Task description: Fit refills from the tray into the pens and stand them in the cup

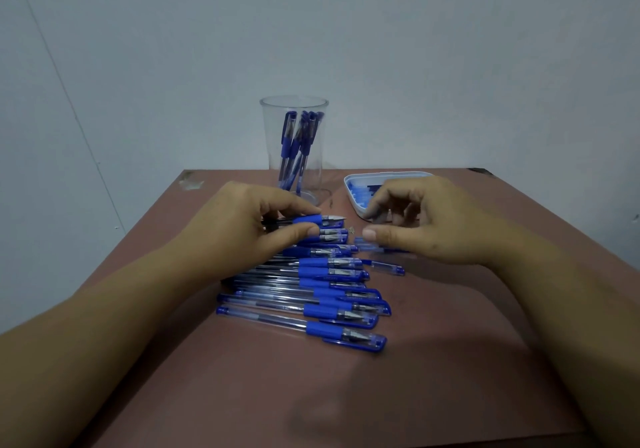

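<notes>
Lying nearest the front edge of the reddish-brown desk (450, 361) is a row of clear plastic pens with blue grips and blue caps (311, 285). They sit side by side, roughly parallel to that edge, with their capped ends toward the right edge. The row runs from mid-desk back toward the far edge, and some pens overlap. Just beside the row on its right lies a loose clear pen cap with a blue end (388, 267), and a few more small blue caps (363, 245) rest a little farther back.

At the far end of the row, the left hand (242, 219) pinches one uncapped pen with a blue grip and a bare metal tip (311, 219) between thumb and forefinger. It is held just above the others with its tip toward the right edge. The right hand (426, 219) hovers over the small caps with its fingers loosely curled and its thumb stretched toward the left hand. Nothing shows between its fingers.

Behind the right hand, near the far right corner, sits a shallow pale plastic tray (351, 184) holding blue refills (360, 191), partly hidden by the fingers. A tall clear plastic cup (273, 129) stands upright at the middle of the far edge, left of the tray and apart from it. Several capped blue pens (298, 136) lean inside it. A plain pale wall (450, 49) lies beyond.
</notes>
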